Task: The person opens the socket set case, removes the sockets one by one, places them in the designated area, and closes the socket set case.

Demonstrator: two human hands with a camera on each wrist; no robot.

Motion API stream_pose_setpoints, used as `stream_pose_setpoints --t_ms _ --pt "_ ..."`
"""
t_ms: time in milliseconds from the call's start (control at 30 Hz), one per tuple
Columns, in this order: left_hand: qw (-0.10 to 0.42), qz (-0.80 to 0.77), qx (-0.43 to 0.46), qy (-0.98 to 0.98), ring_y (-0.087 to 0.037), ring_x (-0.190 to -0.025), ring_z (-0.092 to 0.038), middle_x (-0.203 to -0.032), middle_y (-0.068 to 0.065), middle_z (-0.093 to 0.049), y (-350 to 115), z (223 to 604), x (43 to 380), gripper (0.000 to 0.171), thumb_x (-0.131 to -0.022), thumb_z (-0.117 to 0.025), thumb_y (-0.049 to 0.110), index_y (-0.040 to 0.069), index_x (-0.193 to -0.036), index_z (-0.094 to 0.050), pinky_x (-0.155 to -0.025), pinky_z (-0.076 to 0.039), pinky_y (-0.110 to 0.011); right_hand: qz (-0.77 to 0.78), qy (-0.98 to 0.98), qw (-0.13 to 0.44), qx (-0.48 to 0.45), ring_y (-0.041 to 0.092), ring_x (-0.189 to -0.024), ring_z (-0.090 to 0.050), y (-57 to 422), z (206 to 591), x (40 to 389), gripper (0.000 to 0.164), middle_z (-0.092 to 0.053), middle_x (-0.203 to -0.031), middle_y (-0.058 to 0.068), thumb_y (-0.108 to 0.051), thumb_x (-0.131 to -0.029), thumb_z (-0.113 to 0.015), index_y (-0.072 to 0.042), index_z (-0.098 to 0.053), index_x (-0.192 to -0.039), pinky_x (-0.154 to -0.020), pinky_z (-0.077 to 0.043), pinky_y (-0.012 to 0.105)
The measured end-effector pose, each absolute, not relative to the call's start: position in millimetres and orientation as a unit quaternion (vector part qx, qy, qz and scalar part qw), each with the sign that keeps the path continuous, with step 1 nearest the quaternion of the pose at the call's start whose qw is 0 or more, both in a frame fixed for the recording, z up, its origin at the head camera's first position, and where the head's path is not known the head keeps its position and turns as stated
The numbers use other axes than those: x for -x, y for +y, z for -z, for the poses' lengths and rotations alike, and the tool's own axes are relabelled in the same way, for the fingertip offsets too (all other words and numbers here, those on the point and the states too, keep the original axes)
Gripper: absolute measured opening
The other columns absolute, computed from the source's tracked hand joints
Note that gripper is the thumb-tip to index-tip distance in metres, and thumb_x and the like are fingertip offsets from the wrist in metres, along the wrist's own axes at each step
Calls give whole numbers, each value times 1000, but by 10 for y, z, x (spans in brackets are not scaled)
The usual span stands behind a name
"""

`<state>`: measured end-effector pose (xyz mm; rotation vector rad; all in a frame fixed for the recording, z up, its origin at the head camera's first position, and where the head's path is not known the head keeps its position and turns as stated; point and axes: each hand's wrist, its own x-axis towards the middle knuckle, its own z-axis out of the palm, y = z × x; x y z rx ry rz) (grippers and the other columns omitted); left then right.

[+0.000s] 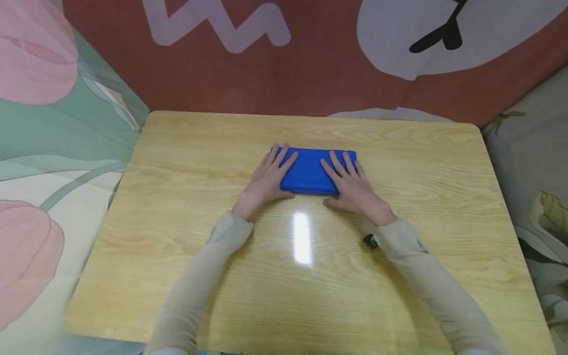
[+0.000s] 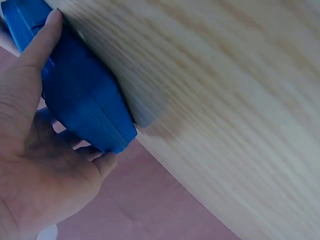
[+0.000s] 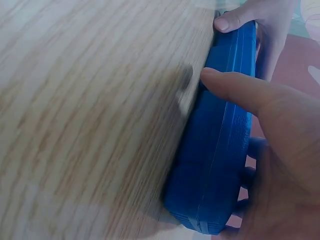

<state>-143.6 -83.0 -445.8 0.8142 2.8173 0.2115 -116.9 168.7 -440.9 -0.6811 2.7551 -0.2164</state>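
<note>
A flat blue case (image 1: 309, 170) with a seam along its side lies near the far middle of the wooden table. My left hand (image 1: 267, 177) is spread over its left end, the fingers straight and reaching to the far edge. On the other end, my right hand (image 1: 352, 187) rests with its fingers spread across the top. In the left wrist view, the left thumb (image 2: 44, 37) lies against the case's near side. The right thumb (image 3: 235, 89) reaches over that same side, its tip close above the table. The wrist views partly hide the fingers behind the case.
The wooden table (image 1: 186, 162) meets a red printed wall cloth (image 1: 310, 84) at its far edge. Floral cloth (image 1: 31, 172) hangs on the left, and patterned cloth (image 1: 543, 207) on the right. A small black object (image 1: 370, 241) shows at the right sleeve's cuff.
</note>
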Motion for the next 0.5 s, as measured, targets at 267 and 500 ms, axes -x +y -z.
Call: stream_pose_setpoints --t_ms 267,500 --pt "76 -83 -284 952 -39 -145 -5 -160 -17 -10 -772 4404 1456 107 -73 -78 56 15 -155 -22 -116 -12 -45 54 957 136 251 43 -143 12 1726 4364 1201 106 10 -160 15 -53 -84 -68 -13 -1 -156 -111 1 63" --pt "76 -109 -299 945 -41 -143 -11 -158 -19 -15 -841 4394 1487 102 -73 -79 55 16 -153 -29 -115 -18 -46 34 963 80 255 51 -140 -8 1604 4387 1160 106 -5 -158 25 -51 -82 -72 -3 -12 -154 -110 -15 63"
